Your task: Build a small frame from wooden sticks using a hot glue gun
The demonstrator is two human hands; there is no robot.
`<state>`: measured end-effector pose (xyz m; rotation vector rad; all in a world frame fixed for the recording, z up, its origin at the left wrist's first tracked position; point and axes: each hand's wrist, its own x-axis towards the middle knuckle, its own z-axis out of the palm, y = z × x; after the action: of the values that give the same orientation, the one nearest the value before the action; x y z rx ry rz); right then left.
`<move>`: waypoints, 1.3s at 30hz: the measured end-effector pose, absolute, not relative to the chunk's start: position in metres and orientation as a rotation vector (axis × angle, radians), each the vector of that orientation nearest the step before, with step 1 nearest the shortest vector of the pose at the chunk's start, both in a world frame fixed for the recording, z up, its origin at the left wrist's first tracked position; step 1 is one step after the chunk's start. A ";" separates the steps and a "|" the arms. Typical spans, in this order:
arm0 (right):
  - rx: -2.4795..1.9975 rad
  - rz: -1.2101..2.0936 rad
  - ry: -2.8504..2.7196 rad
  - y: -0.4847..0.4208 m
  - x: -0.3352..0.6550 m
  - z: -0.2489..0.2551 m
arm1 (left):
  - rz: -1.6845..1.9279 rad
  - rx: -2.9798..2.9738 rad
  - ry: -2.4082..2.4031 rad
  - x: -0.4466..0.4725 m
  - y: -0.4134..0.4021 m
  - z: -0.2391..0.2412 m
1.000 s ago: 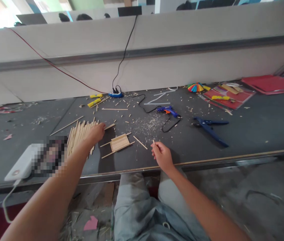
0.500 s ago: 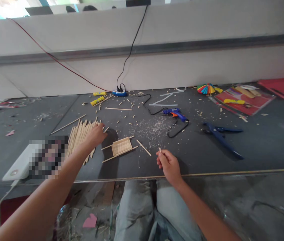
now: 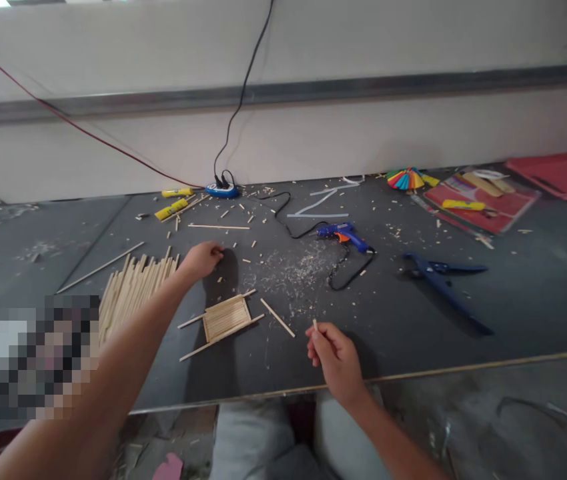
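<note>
My left hand (image 3: 202, 259) reaches over the dark tabletop (image 3: 513, 293), just past the far right end of a pile of long wooden sticks (image 3: 133, 288). Its fingers are curled down onto the surface, and what they hold is hidden. My right hand (image 3: 334, 358) is closed in a pinch on a short stick piece (image 3: 315, 325) that points upward. Between the hands lies a small frame of glued sticks (image 3: 225, 318) with two longer rails. A loose stick (image 3: 277, 317) lies to its right.
A blue glue gun (image 3: 342, 233) with a black cord lies behind a patch of wood shavings. Blue cutters (image 3: 444, 280) lie to the right. Yellow tubes (image 3: 171, 209), a power strip (image 3: 222, 190), a paper fan (image 3: 405, 178) and red folders (image 3: 483, 197) sit near the wall.
My left hand has left the end of the stick pile and shifted a little right onto the tabletop. The right hand keeps its pinch on the short stick. The view has tipped downward.
</note>
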<state>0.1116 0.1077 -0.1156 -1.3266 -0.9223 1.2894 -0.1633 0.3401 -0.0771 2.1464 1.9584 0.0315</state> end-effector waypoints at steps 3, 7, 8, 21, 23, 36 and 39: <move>-1.335 1.295 -0.925 0.108 0.111 -0.115 | 0.133 2.206 1.937 -0.159 0.343 -0.082; -1.358 1.295 -0.914 0.108 0.111 -0.113 | 0.228 2.352 1.789 -0.161 0.327 -0.079; -1.363 1.299 -0.918 0.108 0.110 -0.112 | 0.232 2.390 1.750 -0.163 0.321 -0.077; -1.420 1.301 -1.025 0.105 0.108 -0.114 | -0.035 2.769 1.278 -0.146 0.324 -0.090; -1.420 1.297 -1.026 0.105 0.107 -0.117 | 0.000 2.781 1.280 -0.139 0.337 -0.093; -1.438 1.274 -1.038 0.109 0.104 -0.111 | 0.437 2.630 1.637 -0.111 0.400 -0.099; -1.443 1.254 -1.022 0.109 0.102 -0.110 | 0.329 2.738 1.391 -0.102 0.386 -0.091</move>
<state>0.1023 0.1093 -0.1098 -1.4427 -1.0217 1.2535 -0.1023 0.3863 -0.0914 2.7384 1.3906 0.3291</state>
